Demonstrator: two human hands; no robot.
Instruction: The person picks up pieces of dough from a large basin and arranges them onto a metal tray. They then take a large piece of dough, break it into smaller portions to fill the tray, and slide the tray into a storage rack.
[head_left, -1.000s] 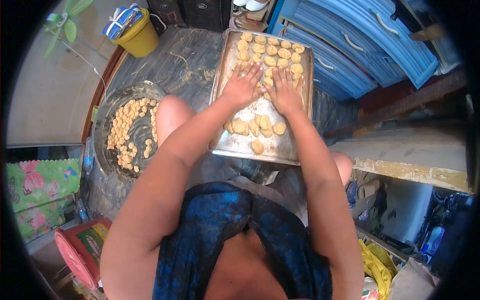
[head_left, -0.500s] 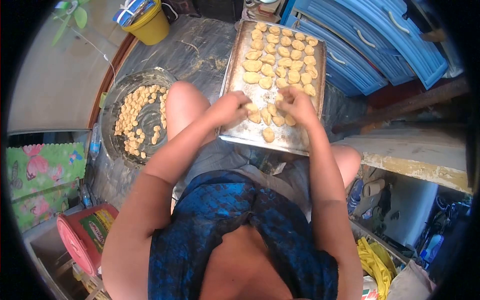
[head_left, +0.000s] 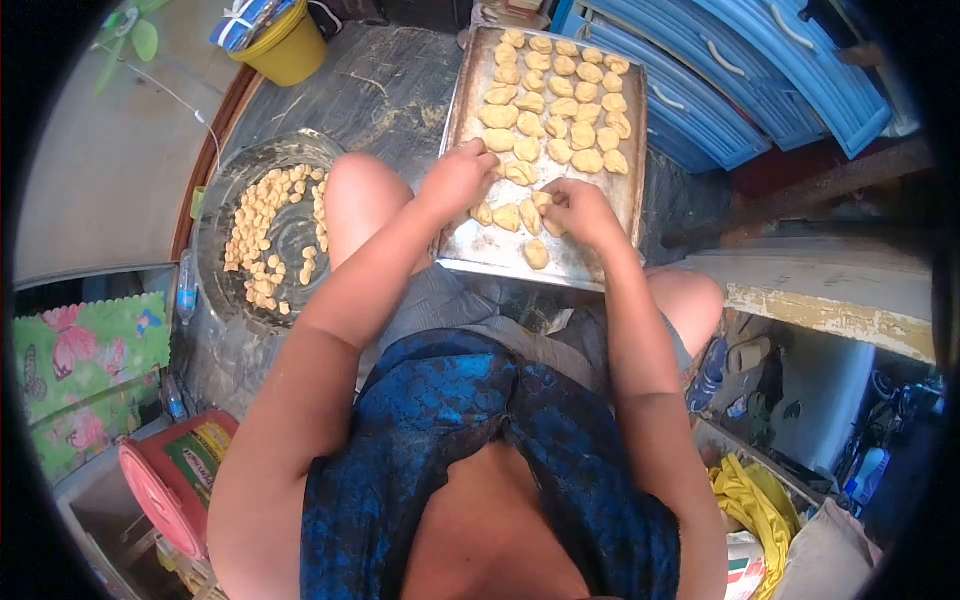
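Observation:
A metal tray [head_left: 460, 240] lies across my lap with rows of flattened yellowish dough pieces [head_left: 498, 140] on its upper part. My left hand [head_left: 460, 182] is over the tray's left side, fingertips closed at a dough piece below the rows. My right hand [head_left: 584, 212] has its thumb and fingers pinched on a dough piece [head_left: 542, 200] in the loose group nearer me. One more piece [head_left: 536, 254] lies alone near the tray's front edge. On the floor to the left stands a round dark basin [head_left: 215, 195] holding many small dough lumps [head_left: 262, 215].
A yellow bucket [head_left: 285, 50] stands at the upper left, and blue drawers [head_left: 690, 85] at the upper right. A red-lidded bucket [head_left: 160, 490] is at the lower left. A worn wooden ledge [head_left: 830, 320] extends on the right, above some shoes [head_left: 708, 375].
My left hand has moved up the tray and a dough piece now lies beside it, below the rows. My right hand has shifted left and down to the loose pieces. The view has shifted slightly.

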